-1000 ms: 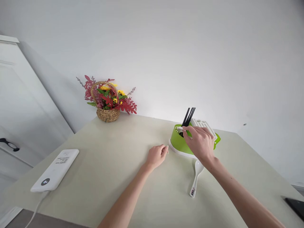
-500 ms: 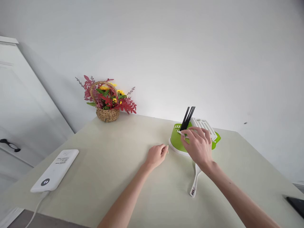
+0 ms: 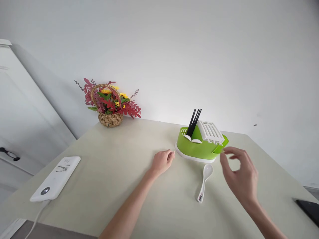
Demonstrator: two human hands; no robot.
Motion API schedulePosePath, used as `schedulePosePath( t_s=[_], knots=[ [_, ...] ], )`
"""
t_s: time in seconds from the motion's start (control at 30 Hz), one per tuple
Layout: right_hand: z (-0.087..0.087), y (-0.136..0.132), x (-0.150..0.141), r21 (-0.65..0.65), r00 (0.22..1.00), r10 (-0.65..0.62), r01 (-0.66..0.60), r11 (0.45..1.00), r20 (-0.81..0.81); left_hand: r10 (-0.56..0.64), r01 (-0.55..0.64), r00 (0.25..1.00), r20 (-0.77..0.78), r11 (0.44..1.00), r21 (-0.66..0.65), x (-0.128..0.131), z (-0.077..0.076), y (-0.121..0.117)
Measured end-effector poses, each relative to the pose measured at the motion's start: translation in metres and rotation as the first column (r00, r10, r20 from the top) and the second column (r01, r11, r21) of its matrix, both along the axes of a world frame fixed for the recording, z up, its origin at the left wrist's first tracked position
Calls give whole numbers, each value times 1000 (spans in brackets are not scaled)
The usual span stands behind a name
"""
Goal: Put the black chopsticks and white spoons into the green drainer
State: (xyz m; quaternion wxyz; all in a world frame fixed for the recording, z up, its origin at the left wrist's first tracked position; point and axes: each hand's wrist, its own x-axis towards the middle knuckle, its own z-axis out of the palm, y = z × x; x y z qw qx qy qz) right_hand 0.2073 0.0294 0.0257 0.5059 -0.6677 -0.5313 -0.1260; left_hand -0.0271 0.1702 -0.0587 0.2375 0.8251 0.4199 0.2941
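A green cutlery holder [image 3: 190, 148] with a white base stands toward the back right of the table. Black chopsticks [image 3: 193, 122] lean upright in its left compartment, and two white spoon ends [image 3: 196, 141] show at its front rim. On the table before it lies a white spoon [image 3: 203, 182], bowl toward the holder. My right hand [image 3: 240, 172] hovers right of that spoon, in front of the holder's right end, fingers curved with nothing visible in them. Left of the holder, my left hand [image 3: 162, 162] rests on the table, loosely curled in a fist.
A white slotted rack [image 3: 211, 132] tops the holder's right part. Far left on the table lies a white power bank [image 3: 56, 179] with a cable. A wicker flower basket [image 3: 111, 119] stands by the wall. A dark flat object [image 3: 309, 210] lies at the right edge.
My right hand has let go of a white spoon in the holder and moved right and toward me. The spoon on the table is now fully exposed. My left hand stays put.
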Motion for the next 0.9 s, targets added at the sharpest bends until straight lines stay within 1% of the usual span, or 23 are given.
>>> schedulePosePath(
  t_s=[0.03, 0.07, 0.1, 0.13, 0.2, 0.33, 0.43, 0.5, 0.63, 0.73, 0.8, 0.9],
  knots=[
    [-6, -5, 6, -86, 988, -43, 30, 996, -145, 0, 0, 1000, -3, 1000, -1, 0, 0, 0],
    [-12, -9, 13, -179, 965, -77, 31, 983, -253, 1, -1, 1000, -5, 1000, -2, 0, 0, 0],
    [-18, -12, 19, -262, 946, -100, 16, 965, -309, 2, -2, 1000, -7, 1000, -3, 0, 0, 0],
    [-25, -14, 25, -327, 939, -107, -7, 945, -327, 3, -3, 1000, -8, 1000, -3, 0, 0, 0],
    [-40, -13, 36, -417, 949, -80, -58, 907, -305, 0, 0, 1000, -9, 1000, 1, 0, 1, 0],
    [-64, -4, 50, -533, 956, -18, -147, 833, -292, -4, 4, 1000, -11, 1000, 8, -1, 2, -1],
    [-75, 5, 52, -584, 944, 6, -208, 784, -329, -3, 3, 1000, -14, 1000, 6, -1, 3, -2],
    [-79, 10, 50, -598, 938, 24, -240, 765, -346, -5, 5, 1000, -19, 1000, 8, -1, 4, -2],
    [-81, 15, 44, -605, 937, 52, -265, 751, -346, -4, 5, 1000, -28, 1000, 17, 0, 4, -2],
    [-76, 15, 36, -608, 936, 71, -280, 743, -344, -2, 2, 999, -34, 1000, 17, -1, 4, -2],
    [-68, 13, 28, -603, 934, 95, -298, 740, -344, 0, 0, 999, -37, 1000, 12, -1, 3, -2],
    [-45, 7, 10, -529, 924, 188, -347, 774, -332, 6, -6, 999, -38, 1000, -1, -1, 2, -1]
  ],
)
